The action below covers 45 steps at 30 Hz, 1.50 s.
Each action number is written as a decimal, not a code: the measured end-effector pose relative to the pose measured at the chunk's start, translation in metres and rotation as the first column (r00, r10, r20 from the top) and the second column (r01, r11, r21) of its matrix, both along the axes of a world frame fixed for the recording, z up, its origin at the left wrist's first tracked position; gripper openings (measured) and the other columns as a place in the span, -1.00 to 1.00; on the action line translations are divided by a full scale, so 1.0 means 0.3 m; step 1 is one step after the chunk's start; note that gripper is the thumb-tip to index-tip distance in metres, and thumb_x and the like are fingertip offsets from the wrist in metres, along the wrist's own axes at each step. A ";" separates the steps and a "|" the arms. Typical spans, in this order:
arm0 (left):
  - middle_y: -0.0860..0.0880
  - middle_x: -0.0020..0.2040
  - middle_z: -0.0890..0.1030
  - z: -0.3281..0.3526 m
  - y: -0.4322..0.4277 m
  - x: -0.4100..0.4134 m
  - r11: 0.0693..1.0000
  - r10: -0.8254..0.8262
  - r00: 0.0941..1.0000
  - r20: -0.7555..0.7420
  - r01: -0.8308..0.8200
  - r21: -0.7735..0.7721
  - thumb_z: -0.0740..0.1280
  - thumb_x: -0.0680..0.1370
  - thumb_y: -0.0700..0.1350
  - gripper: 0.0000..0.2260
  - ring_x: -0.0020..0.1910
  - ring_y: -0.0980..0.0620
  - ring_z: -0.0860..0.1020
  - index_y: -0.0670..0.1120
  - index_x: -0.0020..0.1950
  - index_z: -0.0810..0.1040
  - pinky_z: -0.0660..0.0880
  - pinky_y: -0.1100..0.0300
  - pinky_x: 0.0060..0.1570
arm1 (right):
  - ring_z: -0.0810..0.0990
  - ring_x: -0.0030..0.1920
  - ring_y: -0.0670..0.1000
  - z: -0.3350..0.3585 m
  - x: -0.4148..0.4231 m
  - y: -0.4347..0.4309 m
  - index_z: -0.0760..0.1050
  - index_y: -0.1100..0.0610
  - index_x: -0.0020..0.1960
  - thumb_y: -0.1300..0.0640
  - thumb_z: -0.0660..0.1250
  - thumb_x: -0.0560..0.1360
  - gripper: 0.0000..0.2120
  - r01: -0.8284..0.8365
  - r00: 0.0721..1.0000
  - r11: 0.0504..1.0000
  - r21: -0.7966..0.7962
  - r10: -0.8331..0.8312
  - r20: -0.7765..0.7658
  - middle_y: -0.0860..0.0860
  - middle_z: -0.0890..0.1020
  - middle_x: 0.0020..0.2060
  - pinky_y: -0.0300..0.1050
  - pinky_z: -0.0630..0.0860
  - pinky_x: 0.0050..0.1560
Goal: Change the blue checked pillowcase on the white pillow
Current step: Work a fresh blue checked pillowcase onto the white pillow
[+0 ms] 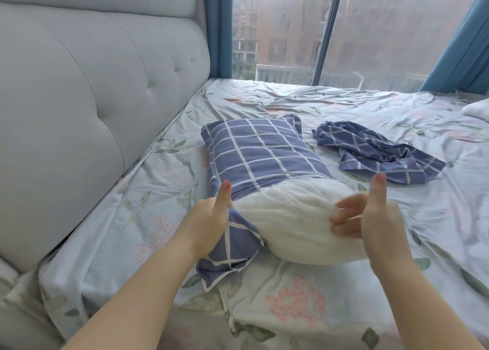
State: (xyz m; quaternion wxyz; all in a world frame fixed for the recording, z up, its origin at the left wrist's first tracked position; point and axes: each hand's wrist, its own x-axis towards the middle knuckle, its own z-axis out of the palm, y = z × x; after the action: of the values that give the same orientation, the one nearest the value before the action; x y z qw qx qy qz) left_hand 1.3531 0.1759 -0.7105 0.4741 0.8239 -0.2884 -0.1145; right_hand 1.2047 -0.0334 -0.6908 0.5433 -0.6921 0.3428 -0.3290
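Observation:
A white pillow (288, 217) lies on the bed, its far half inside a blue checked pillowcase (259, 153). The near half of the pillow is bare. My left hand (209, 222) grips the pillowcase's open edge at the pillow's left side, thumb raised. A loose flap of that case (225, 259) hangs down beside my left wrist. My right hand (370, 217) rests against the pillow's right end, fingers bent onto the white cover and thumb up. A second blue checked pillowcase (375, 153) lies crumpled to the right.
The bed is covered by a pale floral sheet (317, 296). A padded grey headboard (79, 98) runs along the left. A large window (344, 32) with blue curtains stands behind the bed. Something white (476, 110) lies at the far right edge.

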 end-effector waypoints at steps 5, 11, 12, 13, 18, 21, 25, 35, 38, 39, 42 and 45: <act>0.04 -0.46 0.29 0.001 0.002 0.031 1.000 0.006 0.995 0.096 -0.006 -0.004 -0.24 0.42 0.52 -0.31 -0.38 0.01 0.31 -0.10 -0.34 0.20 0.29 0.05 -0.23 | 0.45 0.29 0.16 -0.035 -0.040 -0.091 0.57 -0.09 0.22 -0.54 -0.27 0.44 -0.15 0.102 0.948 0.994 -0.033 -0.107 -0.299 0.09 0.54 0.26 0.18 0.35 0.32; 0.01 -0.34 0.52 0.022 -0.041 -0.057 0.974 -0.166 0.974 0.152 0.138 0.178 -0.25 0.53 0.32 -0.35 -0.26 0.03 0.47 -0.10 -0.32 0.40 0.36 0.08 0.04 | 0.57 0.15 0.08 -0.032 -0.004 -0.005 0.51 -0.28 0.22 -0.38 -0.02 0.57 -0.56 -0.039 0.995 0.986 0.161 0.052 -0.080 -0.10 0.61 0.16 0.07 0.60 -0.07; 0.00 -0.28 0.58 0.019 -0.043 -0.063 0.969 -0.186 0.976 0.109 0.164 0.183 -0.25 0.52 0.38 -0.30 -0.19 0.03 0.52 -0.09 -0.29 0.46 0.41 0.05 0.13 | 0.57 0.15 0.06 -0.018 0.000 0.008 0.53 -0.29 0.19 -0.33 0.03 0.59 -0.64 -0.050 0.997 0.991 0.124 0.057 -0.057 -0.15 0.60 0.14 0.02 0.59 -0.11; 0.01 -0.23 0.62 0.016 -0.040 -0.064 0.965 -0.191 0.981 0.043 0.179 0.190 -0.25 0.48 0.43 -0.27 -0.13 0.03 0.55 -0.06 -0.25 0.51 0.42 0.03 0.19 | 0.58 0.13 0.02 -0.012 0.003 0.014 0.55 -0.30 0.13 -0.26 0.09 0.61 -0.72 -0.084 0.995 0.991 0.103 0.089 -0.037 -0.22 0.61 0.09 -0.02 0.58 -0.14; -0.04 -0.05 0.67 0.044 -0.008 -0.058 0.902 -0.228 0.974 -0.012 0.216 0.373 -0.26 0.49 0.44 -0.20 0.00 0.00 0.57 -0.10 -0.02 0.56 0.41 0.05 0.24 | 0.60 0.16 -0.02 -0.002 -0.026 0.008 0.54 -0.28 0.19 -0.09 0.42 0.42 -0.65 -0.318 0.946 0.948 0.025 0.316 0.073 -0.14 0.61 0.17 -0.14 0.60 -0.15; -0.09 0.01 0.63 0.074 -0.001 -0.061 0.835 -0.241 0.970 -0.032 0.224 0.503 -0.25 0.55 0.38 -0.23 0.00 -0.04 0.54 -0.16 0.07 0.53 0.41 0.07 0.21 | 0.60 0.21 -0.04 -0.010 -0.020 0.008 0.49 -0.23 0.32 0.03 0.55 0.27 -0.36 -0.439 0.893 0.898 -0.026 0.439 0.098 -0.13 0.61 0.23 -0.09 0.59 0.13; -0.02 -0.08 0.57 0.085 0.019 -0.101 0.773 -0.249 0.965 -0.078 0.247 0.584 -0.23 0.40 0.51 -0.25 -0.15 0.02 0.50 -0.01 0.04 0.46 0.42 0.09 -0.02 | 0.57 0.25 -0.09 -0.032 -0.002 0.024 0.48 -0.19 0.34 0.12 0.59 0.26 -0.30 -0.455 0.881 0.888 -0.070 0.460 0.114 -0.14 0.58 0.27 -0.17 0.57 0.17; 0.09 -0.30 0.53 0.077 0.025 -0.157 0.936 -0.148 0.988 -0.053 0.157 0.316 0.05 0.27 0.54 -0.36 -0.36 0.20 0.49 0.06 0.06 0.21 0.45 0.17 -0.23 | 0.55 0.23 0.13 -0.115 0.112 0.066 0.49 -0.15 0.18 -0.10 0.59 0.23 -0.44 -0.365 0.916 0.929 -0.059 0.370 0.154 0.07 0.51 0.24 0.19 0.58 0.12; 0.06 -0.13 0.59 0.066 0.038 -0.143 0.872 -0.233 0.968 -0.088 0.248 0.421 0.21 0.41 0.47 -0.50 -0.15 0.13 0.57 0.09 0.02 0.26 0.53 0.12 -0.02 | 0.55 0.17 0.06 -0.121 0.140 0.092 0.49 -0.13 0.05 0.01 0.59 0.33 -0.61 -0.344 0.926 0.931 -0.120 0.358 0.120 0.02 0.47 0.19 0.17 0.59 0.08; 0.07 -0.10 0.59 0.065 0.037 -0.136 0.853 -0.260 0.963 -0.075 0.265 0.450 0.25 0.44 0.43 -0.54 -0.12 0.13 0.57 0.09 0.01 0.27 0.53 0.11 0.01 | 0.53 0.16 0.03 -0.120 0.148 0.103 0.48 -0.12 0.03 0.04 0.58 0.35 -0.64 -0.342 0.927 0.930 -0.134 0.357 0.114 0.00 0.45 0.17 0.14 0.59 0.09; 0.11 -0.14 0.56 0.066 0.013 -0.138 0.849 -0.294 0.955 0.022 0.251 0.466 0.28 0.47 0.36 -0.63 -0.13 0.13 0.53 0.10 -0.05 0.31 0.48 0.15 -0.06 | 0.55 0.16 0.01 -0.120 0.169 0.120 0.48 -0.12 0.00 -0.07 0.56 0.30 -0.64 -0.334 0.931 0.933 -0.132 0.348 0.107 0.01 0.45 0.16 0.09 0.58 0.12; 0.10 -0.18 0.55 0.042 -0.024 -0.175 0.814 -0.394 0.904 0.169 0.257 0.522 0.26 0.47 0.38 -0.59 -0.07 0.04 0.52 0.06 -0.09 0.30 0.38 0.06 0.15 | 0.62 0.10 0.06 -0.114 0.185 0.095 0.48 -0.08 -0.02 -0.11 0.54 0.26 -0.62 -0.351 0.927 0.935 -0.049 0.354 0.124 0.11 0.54 0.14 0.11 0.61 0.06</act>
State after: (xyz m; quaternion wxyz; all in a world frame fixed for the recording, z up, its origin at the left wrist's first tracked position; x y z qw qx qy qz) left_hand 1.3007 0.1687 -0.6978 0.1806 0.8617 -0.4496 -0.1507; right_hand 1.2603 -0.0050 -0.7250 0.6057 -0.7264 0.1723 -0.2754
